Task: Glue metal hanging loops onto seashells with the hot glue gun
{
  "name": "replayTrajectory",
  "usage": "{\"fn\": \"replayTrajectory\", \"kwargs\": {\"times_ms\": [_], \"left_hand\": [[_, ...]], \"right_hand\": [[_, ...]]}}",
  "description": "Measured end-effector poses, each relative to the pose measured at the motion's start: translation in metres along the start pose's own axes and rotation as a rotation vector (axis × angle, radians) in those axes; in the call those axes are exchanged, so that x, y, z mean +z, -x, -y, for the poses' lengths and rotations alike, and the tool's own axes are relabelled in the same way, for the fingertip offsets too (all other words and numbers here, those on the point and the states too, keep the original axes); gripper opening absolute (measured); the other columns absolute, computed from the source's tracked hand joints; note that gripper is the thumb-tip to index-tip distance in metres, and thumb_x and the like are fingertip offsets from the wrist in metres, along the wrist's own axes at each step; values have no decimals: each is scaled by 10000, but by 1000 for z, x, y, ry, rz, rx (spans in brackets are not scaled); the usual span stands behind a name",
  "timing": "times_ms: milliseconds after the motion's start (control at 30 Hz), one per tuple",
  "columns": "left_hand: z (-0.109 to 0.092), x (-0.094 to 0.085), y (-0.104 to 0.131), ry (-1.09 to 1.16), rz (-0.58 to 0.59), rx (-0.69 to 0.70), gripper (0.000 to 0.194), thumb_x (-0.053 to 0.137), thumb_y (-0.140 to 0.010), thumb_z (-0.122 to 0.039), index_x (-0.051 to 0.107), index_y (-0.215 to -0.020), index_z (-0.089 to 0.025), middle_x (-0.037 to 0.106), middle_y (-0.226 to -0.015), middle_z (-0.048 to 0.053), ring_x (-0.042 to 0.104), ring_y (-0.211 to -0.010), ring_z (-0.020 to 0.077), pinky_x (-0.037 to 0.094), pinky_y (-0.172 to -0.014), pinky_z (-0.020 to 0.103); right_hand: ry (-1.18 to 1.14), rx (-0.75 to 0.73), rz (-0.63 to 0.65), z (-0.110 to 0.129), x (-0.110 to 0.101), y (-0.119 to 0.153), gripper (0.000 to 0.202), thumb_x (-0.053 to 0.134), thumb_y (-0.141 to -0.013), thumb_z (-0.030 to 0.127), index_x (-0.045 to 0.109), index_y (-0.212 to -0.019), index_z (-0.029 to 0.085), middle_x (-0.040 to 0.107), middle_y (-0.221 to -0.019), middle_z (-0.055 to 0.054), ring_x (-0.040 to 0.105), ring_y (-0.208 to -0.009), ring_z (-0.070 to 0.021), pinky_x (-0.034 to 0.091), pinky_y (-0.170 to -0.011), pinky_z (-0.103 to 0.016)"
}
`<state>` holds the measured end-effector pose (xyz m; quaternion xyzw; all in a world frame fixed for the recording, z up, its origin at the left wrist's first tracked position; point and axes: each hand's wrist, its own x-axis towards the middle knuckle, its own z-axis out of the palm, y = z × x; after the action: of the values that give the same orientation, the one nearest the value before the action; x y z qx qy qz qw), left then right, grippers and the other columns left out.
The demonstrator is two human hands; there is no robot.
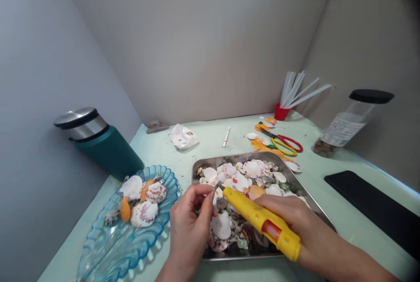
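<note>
My right hand [288,212] is wrapped around a yellow utility lighter [252,212] with a reddish window in its side. Its short metal tip points up and left, towards the fingertips of my left hand [193,212]. Those fingers are pinched together at the tip; whatever is between them is too small and hidden to name. Both hands are above a metal tray [315,205] heaped with seashells [252,168], white, speckled and orange. A pale scallop shell [221,226] lies in the tray just below my left fingertips.
On the left, a blue scalloped glass dish [105,247] holds several shells, with a teal bottle [111,151] behind it. A crumpled wrapper [183,137], white marker [226,137], scissors [288,142] and red cup [281,112] of white sticks stand farther back. Right are a jar [343,129] and black slab [374,207].
</note>
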<state>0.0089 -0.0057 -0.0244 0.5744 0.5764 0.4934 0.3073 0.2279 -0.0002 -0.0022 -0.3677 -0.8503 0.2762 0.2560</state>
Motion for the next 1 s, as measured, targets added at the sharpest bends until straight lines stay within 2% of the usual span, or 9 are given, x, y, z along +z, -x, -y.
{"fn": "replayTrajectory", "kwargs": {"times_ms": [133,267,433,833,1000], "left_hand": [[-2,0,0,-7,0,6,102,582,-840,-281,638,-846,-196,621,-597,-16,579,-514,131,467,-513,216],[-1,-1,0,-5,-2,8,101,571,-852,-280,624,-868,-196,622,-617,-16,580,-517,127,470,-526,223],[0,0,1,-13,6,9,99,565,-859,-281,613,-868,-195,608,-604,-20,581,-517,129,465,-520,225],[-1,0,1,2,4,9,88,570,-858,-284,605,-863,-204,618,-646,-19,580,-519,121,467,-524,219],[0,1,1,3,14,-2,89,572,-852,-282,612,-856,-203,610,-609,-22,582,-515,125,468,-520,216]], "right_hand": [[-35,24,47,3,-2,-1,165,462,-903,280,583,-852,179,623,-713,-19,553,-599,-143,404,-563,-245],[-30,14,-14,3,-2,-1,140,476,-873,245,580,-794,196,635,-703,-21,560,-593,-150,402,-551,-249],[-40,36,45,3,-3,-2,141,472,-886,249,593,-855,185,637,-726,-20,567,-613,-148,416,-573,-242],[-57,58,32,4,-3,-3,100,512,-871,245,580,-830,183,612,-710,-7,545,-608,-141,401,-569,-236],[-83,22,38,6,-4,-2,127,503,-887,265,593,-859,179,622,-705,-11,541,-589,-135,402,-560,-230]]}}
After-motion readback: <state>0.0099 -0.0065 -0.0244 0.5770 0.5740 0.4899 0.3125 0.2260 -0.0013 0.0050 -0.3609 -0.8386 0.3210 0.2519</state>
